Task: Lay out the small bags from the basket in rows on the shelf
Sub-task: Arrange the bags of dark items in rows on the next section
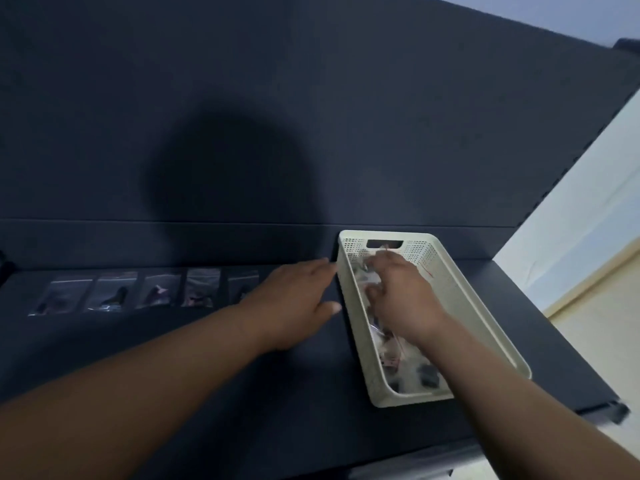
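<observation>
Reached among the small bags (388, 344) in the cream basket (485, 306) with the right hand (398, 289), grasp too blurred to tell, rested the left hand (294, 299) released just beside its rim, likely needed one pinched free for the row (145, 292) farther back on the shelf (242, 393).

Shelf (207, 358) bears small bags (156, 292) in row, basket (460, 271).

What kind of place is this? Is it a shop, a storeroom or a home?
Probably a shop or stockroom display unit, though I cannot be sure. A dark shelf with a tall back panel carries a row of small clear bags, and a cream perforated basket holds more.
</observation>
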